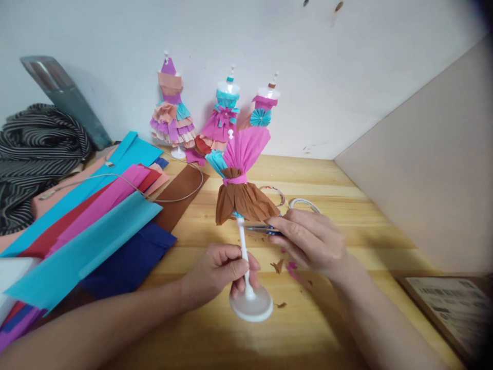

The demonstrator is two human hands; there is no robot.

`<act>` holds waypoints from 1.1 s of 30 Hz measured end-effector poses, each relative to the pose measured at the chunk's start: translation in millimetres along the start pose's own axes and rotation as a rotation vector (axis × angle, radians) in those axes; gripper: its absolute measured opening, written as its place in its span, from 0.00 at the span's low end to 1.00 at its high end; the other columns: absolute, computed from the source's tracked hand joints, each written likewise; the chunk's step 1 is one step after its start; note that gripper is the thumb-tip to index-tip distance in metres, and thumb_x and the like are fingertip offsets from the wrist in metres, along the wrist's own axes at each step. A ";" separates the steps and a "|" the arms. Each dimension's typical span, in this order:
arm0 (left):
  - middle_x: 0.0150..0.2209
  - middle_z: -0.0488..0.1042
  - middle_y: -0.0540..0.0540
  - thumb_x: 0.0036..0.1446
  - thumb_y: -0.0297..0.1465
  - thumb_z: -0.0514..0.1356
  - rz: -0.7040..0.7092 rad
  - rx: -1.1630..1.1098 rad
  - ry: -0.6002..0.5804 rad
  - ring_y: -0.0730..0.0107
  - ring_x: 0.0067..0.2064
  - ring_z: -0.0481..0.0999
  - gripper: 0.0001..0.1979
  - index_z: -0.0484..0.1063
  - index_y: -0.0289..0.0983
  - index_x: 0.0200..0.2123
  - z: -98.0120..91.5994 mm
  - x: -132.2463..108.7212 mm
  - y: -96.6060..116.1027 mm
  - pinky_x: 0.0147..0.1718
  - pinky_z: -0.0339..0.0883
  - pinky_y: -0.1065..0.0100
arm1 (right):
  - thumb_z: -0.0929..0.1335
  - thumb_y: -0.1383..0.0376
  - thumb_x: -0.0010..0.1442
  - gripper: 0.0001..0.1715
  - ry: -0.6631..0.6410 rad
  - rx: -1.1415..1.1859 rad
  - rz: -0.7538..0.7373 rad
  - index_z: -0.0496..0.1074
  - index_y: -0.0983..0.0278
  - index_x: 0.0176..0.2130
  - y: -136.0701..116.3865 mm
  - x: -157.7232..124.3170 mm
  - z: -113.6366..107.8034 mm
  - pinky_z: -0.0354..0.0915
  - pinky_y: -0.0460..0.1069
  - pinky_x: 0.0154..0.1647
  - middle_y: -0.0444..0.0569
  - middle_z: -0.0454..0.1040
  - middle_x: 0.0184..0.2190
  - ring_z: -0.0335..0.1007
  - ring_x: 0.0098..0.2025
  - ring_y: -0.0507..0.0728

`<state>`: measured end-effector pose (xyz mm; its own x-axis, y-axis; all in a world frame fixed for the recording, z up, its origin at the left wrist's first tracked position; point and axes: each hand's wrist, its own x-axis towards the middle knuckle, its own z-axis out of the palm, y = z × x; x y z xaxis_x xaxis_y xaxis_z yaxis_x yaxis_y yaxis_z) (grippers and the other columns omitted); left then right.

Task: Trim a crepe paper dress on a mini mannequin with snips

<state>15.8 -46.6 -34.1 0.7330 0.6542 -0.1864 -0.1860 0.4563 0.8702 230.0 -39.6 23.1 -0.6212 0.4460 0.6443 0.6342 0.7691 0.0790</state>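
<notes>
My left hand is closed round the thin post of a white mannequin stand, just above its round base. The mannequin wears a brown crepe paper skirt, tied at the waist with a pink strip. Fanned pink paper and a bit of light blue paper rise above the waist and hide most of the torso. At the skirt's right hem my right hand is closed, thumb and fingers pinching the brown paper. Scissors with blue handles show behind it, partly covered by that hand.
Three mannequins in paper dresses stand by the wall. Folded crepe paper in several colours is piled at left, with a cable across it. Rolls of tape and paper scraps lie on the table. A cardboard box sits at right.
</notes>
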 end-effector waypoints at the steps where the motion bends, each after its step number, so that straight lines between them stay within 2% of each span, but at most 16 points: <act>1: 0.26 0.75 0.45 0.50 0.50 0.64 0.000 0.002 0.002 0.81 0.19 0.66 0.24 0.73 0.31 0.33 0.2 0.0 0.3 0.18 0.60 0.77 | 0.64 0.68 0.65 0.11 -0.015 0.009 -0.021 0.68 0.70 0.47 -0.2 0.0 -0.3 0.54 0.47 0.24 0.47 0.66 0.25 0.59 0.25 0.52; 5: 0.25 0.75 0.46 0.49 0.51 0.64 0.004 0.021 0.013 0.81 0.19 0.65 0.25 0.73 0.31 0.32 1.3 -0.4 2.4 0.18 0.60 0.76 | 0.64 0.67 0.65 0.13 -0.052 0.025 -0.084 0.67 0.72 0.48 -2.0 1.7 -1.3 0.57 0.48 0.24 0.46 0.64 0.24 0.59 0.25 0.53; 13: 0.25 0.74 0.46 0.48 0.52 0.63 0.029 0.049 0.038 0.80 0.19 0.65 0.26 0.72 0.32 0.32 1.4 2.0 2.0 0.18 0.59 0.76 | 0.64 0.67 0.64 0.14 -0.072 0.053 -0.097 0.67 0.72 0.48 -5.7 1.9 -4.8 0.57 0.49 0.22 0.46 0.64 0.22 0.59 0.23 0.53; 20: 0.23 0.72 0.47 0.44 0.55 0.63 0.041 0.093 0.125 0.80 0.19 0.63 0.29 0.72 0.32 0.29 4.2 3.9 3.7 0.17 0.59 0.75 | 0.65 0.69 0.62 0.12 -0.079 0.054 -0.111 0.69 0.72 0.45 -7.6 5.3 -8.7 0.57 0.49 0.21 0.47 0.65 0.21 0.58 0.22 0.54; 22: 0.21 0.71 0.48 0.45 0.55 0.63 0.064 0.128 0.137 0.80 0.18 0.63 0.28 0.71 0.32 0.27 4.5 4.1 4.9 0.17 0.58 0.75 | 0.65 0.69 0.61 0.14 -0.062 0.073 -0.112 0.69 0.73 0.47 -8.6 5.8 -10.2 0.58 0.49 0.22 0.48 0.66 0.22 0.59 0.23 0.54; 26: 0.16 0.65 0.52 0.48 0.54 0.61 0.118 0.164 0.156 0.80 0.17 0.61 0.26 0.70 0.33 0.23 3.9 5.7 3.8 0.16 0.56 0.76 | 0.62 0.66 0.64 0.17 0.058 0.182 -0.064 0.68 0.71 0.50 -9.0 4.3 -12.2 0.62 0.49 0.24 0.49 0.68 0.23 0.64 0.25 0.55; 29: 0.19 0.69 0.50 0.47 0.52 0.62 0.133 0.165 0.211 0.80 0.18 0.61 0.25 0.71 0.33 0.26 2.1 8.9 -1.5 0.16 0.56 0.76 | 0.62 0.67 0.63 0.17 0.116 0.192 -0.020 0.69 0.69 0.51 -6.3 3.4 -10.9 0.63 0.48 0.24 0.48 0.70 0.23 0.66 0.25 0.54; 33: 0.24 0.73 0.47 0.47 0.48 0.62 0.162 0.195 0.278 0.80 0.19 0.63 0.22 0.71 0.32 0.30 -0.9 12.7 -8.0 0.16 0.59 0.75 | 0.64 0.68 0.62 0.18 0.103 0.165 -0.017 0.68 0.68 0.52 -2.0 2.9 -7.2 0.61 0.48 0.22 0.48 0.70 0.24 0.64 0.23 0.54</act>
<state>26.0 -41.4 -43.9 0.4940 0.8593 -0.1326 -0.1373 0.2277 0.9640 230.2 -43.2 30.3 -0.5754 0.3901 0.7188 0.5348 0.8444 -0.0302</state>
